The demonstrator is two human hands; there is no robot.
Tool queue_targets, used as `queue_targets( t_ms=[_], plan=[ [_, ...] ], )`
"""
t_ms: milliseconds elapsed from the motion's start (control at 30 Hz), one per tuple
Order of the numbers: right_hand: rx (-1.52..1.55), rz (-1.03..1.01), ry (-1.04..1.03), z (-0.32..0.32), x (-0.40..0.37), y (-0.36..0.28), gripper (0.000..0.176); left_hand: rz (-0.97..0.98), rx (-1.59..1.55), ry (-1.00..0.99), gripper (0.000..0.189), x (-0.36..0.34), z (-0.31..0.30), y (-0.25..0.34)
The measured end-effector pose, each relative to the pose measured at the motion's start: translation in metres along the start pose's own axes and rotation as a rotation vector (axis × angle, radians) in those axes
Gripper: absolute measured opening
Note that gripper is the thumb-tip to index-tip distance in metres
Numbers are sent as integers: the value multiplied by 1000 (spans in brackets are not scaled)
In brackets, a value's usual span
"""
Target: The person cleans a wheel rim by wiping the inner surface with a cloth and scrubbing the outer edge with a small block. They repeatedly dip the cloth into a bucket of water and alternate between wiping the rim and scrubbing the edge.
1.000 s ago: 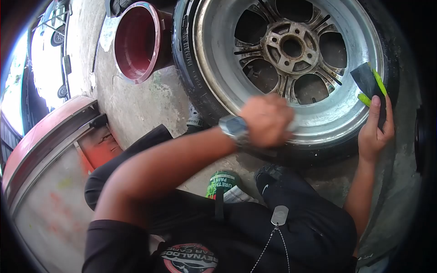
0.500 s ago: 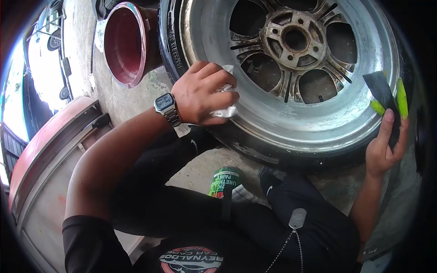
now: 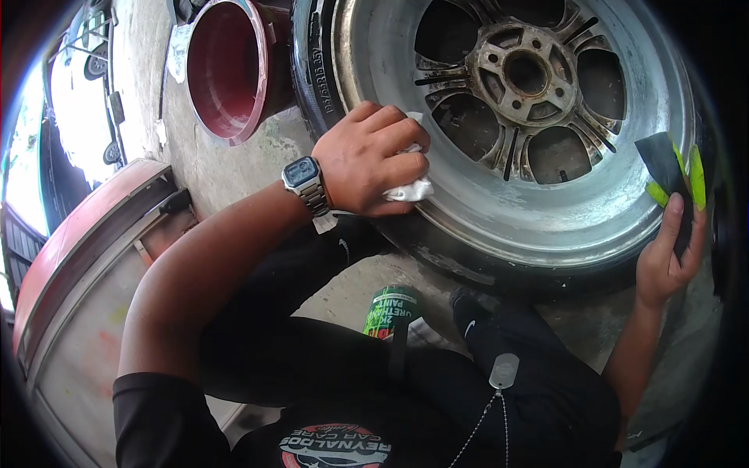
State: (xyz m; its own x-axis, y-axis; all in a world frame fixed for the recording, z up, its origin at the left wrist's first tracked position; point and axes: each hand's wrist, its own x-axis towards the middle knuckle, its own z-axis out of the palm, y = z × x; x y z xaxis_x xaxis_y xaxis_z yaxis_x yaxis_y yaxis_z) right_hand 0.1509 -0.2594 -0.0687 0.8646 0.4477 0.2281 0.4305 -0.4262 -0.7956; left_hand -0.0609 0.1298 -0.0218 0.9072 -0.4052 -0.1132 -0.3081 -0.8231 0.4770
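My left hand (image 3: 367, 160), wearing a watch, is closed around a crumpled white cloth or paper (image 3: 410, 189) at the lower left edge of the wheel rim (image 3: 507, 222). The silver rim sits in a black tire (image 3: 449, 261), and its worn hub (image 3: 526, 73) shows brown stains. Near the rim's right side, my right hand (image 3: 669, 261) grips a dark flat strip (image 3: 658, 160) between thumb and fingers. Bright green pieces (image 3: 697, 179) stick out beside the strip.
A red bucket (image 3: 226, 70) lies tipped at the upper left of the tire. Between my legs stands a green paint can (image 3: 389, 310). A reddish curved panel (image 3: 70, 249) is at the left. Vehicles (image 3: 82, 86) show at the far upper left.
The whole view has shifted slightly, so the wheel and both hands appear a little farther right. Both hands keep their holds, and the left stays by the same part of the rim.
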Motion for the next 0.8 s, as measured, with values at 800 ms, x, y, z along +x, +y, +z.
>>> queue_targets(
  t_ms=[800],
  plan=[
    [-73,20,-65,5,7,-6,28,5,-6,65,54,-5,6,-3]
  ],
)
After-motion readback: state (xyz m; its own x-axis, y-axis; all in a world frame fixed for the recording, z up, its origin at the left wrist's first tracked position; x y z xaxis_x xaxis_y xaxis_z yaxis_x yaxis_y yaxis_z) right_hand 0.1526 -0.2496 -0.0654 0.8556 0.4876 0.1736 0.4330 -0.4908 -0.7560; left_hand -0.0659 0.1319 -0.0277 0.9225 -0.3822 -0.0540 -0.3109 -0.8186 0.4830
